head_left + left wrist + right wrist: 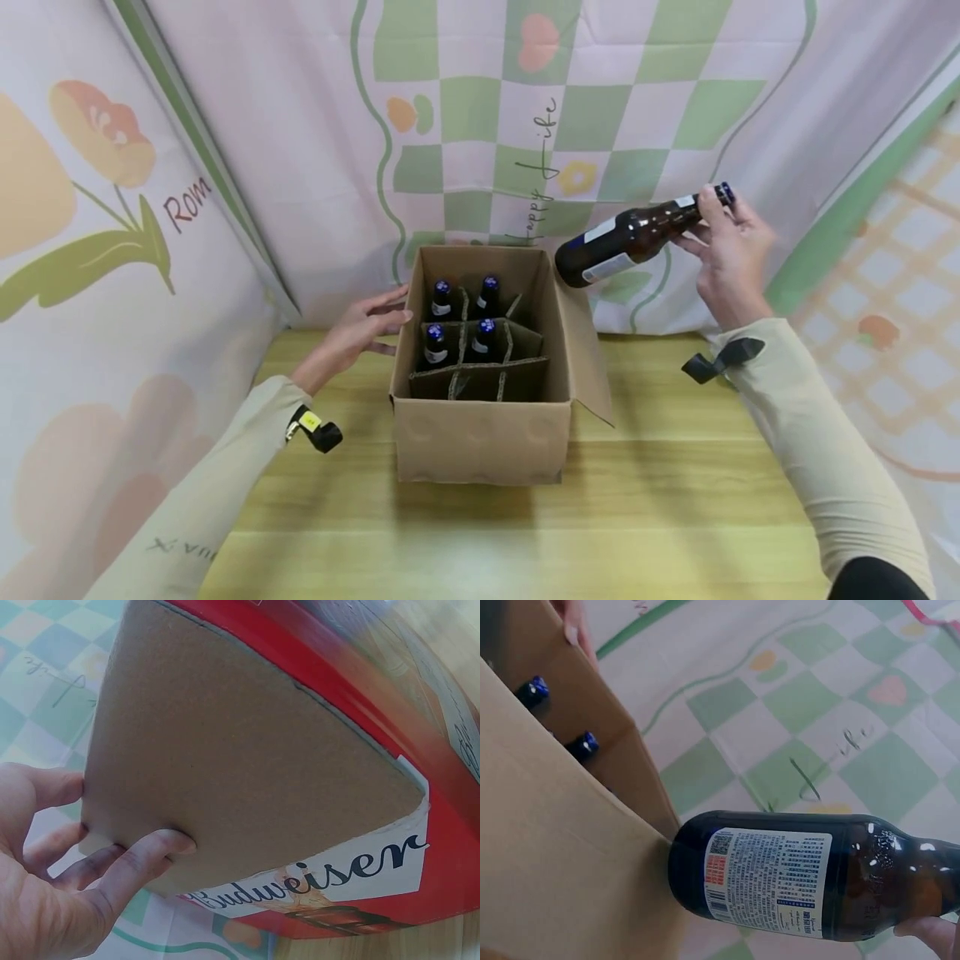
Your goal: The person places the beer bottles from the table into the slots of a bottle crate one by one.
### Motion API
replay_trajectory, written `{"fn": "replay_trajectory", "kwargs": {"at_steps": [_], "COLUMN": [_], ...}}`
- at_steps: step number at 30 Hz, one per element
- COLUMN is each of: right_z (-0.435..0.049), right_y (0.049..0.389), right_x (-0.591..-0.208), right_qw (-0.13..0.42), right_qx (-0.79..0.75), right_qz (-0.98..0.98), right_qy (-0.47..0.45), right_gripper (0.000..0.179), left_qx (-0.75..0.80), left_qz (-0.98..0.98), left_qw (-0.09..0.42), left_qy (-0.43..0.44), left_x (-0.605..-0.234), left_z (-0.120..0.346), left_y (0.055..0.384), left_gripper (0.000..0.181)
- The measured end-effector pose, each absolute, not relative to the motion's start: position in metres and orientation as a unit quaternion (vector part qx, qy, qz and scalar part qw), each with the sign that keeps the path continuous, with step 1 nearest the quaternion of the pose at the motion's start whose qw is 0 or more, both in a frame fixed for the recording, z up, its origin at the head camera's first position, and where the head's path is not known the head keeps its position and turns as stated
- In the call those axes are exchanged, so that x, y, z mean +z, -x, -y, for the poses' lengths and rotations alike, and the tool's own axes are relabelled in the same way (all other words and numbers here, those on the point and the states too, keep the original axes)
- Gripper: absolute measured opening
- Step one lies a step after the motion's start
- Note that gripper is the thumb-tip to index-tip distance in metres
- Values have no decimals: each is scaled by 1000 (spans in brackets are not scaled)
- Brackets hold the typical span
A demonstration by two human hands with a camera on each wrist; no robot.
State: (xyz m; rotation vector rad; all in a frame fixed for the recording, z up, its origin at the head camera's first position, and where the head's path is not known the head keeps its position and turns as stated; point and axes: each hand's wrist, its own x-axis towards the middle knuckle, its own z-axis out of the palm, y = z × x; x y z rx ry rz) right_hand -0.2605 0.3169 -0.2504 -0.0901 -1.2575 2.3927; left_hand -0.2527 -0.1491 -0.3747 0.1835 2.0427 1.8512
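My right hand (733, 258) grips a brown glass beer bottle (641, 233) by its neck, near the blue cap. The bottle tilts, base down to the left, beside the top right edge of an opened cardboard box (483, 442). In the right wrist view, a white printed label (769, 881) faces the camera. At the box's left side, my left hand (356, 333) holds a folded-out cardboard flap (247, 757), thumb on its brown face and fingers at its edge. Several blue-capped bottles (486, 329) stand upright in the box's left and middle compartments.
Cardboard dividers (517, 367) split the box into compartments. A right flap (585, 350) slants outward over the wooden table (660, 467). Behind the table hangs a patterned curtain (300, 125). Red Budweiser printing (457, 855) shows on the box's outside.
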Motion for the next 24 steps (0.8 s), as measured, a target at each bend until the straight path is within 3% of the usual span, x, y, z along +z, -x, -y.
{"fn": "replay_trajectory", "kwargs": {"at_steps": [16,24], "right_z": [-247,-215], "right_y": [258,256], "right_x": [-224,-224], "right_qw": [267,244], "right_qx": [688,692], "right_qz": [655,653], "right_qy": [-162,-186], "right_gripper": [25,24], "left_qx": [660,664], "left_qz": [-724,-720], "left_qw": [188,192], "left_qy": [-68,-61], "left_x": [-373,-375], "left_z": [150,150], "left_y": [253,252], "left_gripper": [69,69]}}
